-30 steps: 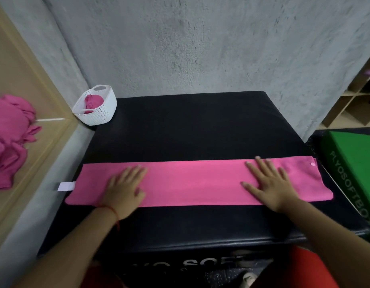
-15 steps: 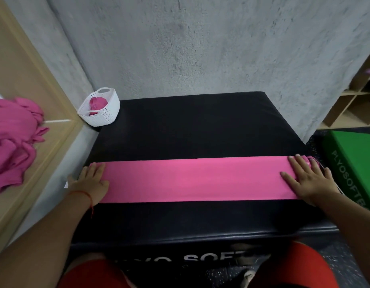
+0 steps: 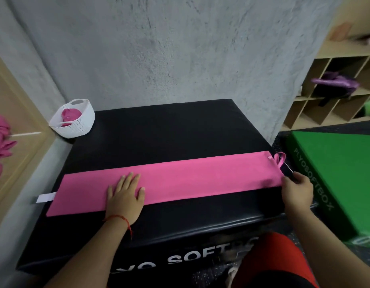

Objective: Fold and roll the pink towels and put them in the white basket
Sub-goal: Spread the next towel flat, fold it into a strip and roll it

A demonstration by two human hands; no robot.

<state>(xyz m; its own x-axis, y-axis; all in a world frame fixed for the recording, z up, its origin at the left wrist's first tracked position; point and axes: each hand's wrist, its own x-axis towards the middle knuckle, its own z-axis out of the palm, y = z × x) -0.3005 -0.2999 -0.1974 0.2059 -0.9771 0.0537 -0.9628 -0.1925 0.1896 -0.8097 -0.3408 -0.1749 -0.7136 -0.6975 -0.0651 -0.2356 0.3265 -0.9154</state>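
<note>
Your left hand (image 3: 125,197) lies spread flat on the folded pink towel (image 3: 200,177) stretched across the black box (image 3: 169,132), while your right hand (image 3: 297,189) pinches its right end (loop (image 3: 279,160) dangling), so a crooked first turn would likely make the roll spiral loose.

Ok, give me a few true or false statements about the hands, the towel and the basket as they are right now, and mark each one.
1. The left hand lies flat on the towel. True.
2. The towel is rolled up. False: it lies as a long flat strip across the black box.
3. The basket has something pink in it. True.
4. The right hand rests on the middle of the towel. False: it holds the towel's right end.
5. The basket stands on the green box. False: it is by the black box's far left corner.
</note>
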